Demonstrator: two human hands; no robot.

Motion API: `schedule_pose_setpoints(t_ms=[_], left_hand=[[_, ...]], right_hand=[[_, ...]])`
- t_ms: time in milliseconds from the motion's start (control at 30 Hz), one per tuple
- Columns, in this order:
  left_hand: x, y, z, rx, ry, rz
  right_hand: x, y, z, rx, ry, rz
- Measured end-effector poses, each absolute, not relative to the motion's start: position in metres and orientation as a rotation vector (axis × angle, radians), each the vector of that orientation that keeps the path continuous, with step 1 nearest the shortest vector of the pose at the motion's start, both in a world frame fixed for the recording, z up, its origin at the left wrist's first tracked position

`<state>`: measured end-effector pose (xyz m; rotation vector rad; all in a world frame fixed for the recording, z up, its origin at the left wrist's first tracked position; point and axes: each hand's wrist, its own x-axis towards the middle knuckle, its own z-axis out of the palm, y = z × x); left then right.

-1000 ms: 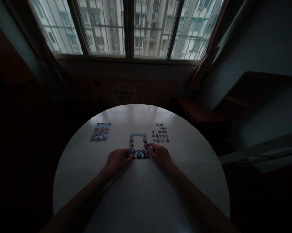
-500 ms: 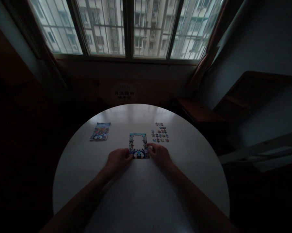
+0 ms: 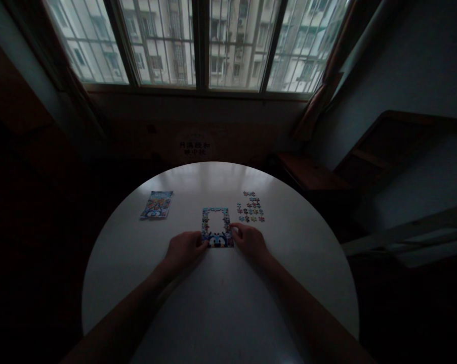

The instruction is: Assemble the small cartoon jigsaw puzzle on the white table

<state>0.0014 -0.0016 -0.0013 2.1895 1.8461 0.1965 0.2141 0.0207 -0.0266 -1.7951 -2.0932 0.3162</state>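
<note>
A small jigsaw puzzle (image 3: 216,227) lies on the round white table (image 3: 220,303), its border and lower part assembled and its middle an open gap. My left hand (image 3: 183,249) rests at the puzzle's lower left corner, fingers curled, fingertips touching its edge. My right hand (image 3: 249,240) rests at the lower right side, fingers curled and pinched against the puzzle's right edge. Several loose puzzle pieces (image 3: 251,207) lie just beyond my right hand.
A colourful printed card or puzzle bag (image 3: 156,204) lies on the table at the left. Behind the table is a large barred window (image 3: 198,45). A wooden bench or shelf (image 3: 312,174) stands at the right. The room is dim.
</note>
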Motion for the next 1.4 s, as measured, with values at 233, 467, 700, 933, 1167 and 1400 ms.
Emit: schedule_pose_setpoints(t_ms=[233, 467, 700, 933, 1167, 1400], left_hand=[[0.0007, -0.0013, -0.0023, 2.200, 1.837, 0.188], [0.0008, -0.0010, -0.0012, 2.197, 1.838, 0.160], [0.0023, -0.0016, 0.0017, 2.201, 1.859, 0.142], [0.0002, -0.0004, -0.0031, 2.212, 1.847, 0.165], [-0.0005, 0.0004, -0.0063, 2.208, 1.847, 0.193], [-0.0001, -0.0003, -0.0039, 2.203, 1.834, 0.182]], right_hand=[[0.2152, 0.0216, -0.0288, -1.791, -2.101, 0.317], [0.2142, 0.0205, -0.0274, -1.799, -2.095, 0.320], [0.2139, 0.0211, -0.0266, -1.815, -2.088, 0.320], [0.2143, 0.0210, -0.0269, -1.809, -2.101, 0.327], [0.2148, 0.0218, -0.0278, -1.784, -2.099, 0.310], [0.2153, 0.0220, -0.0287, -1.787, -2.097, 0.296]])
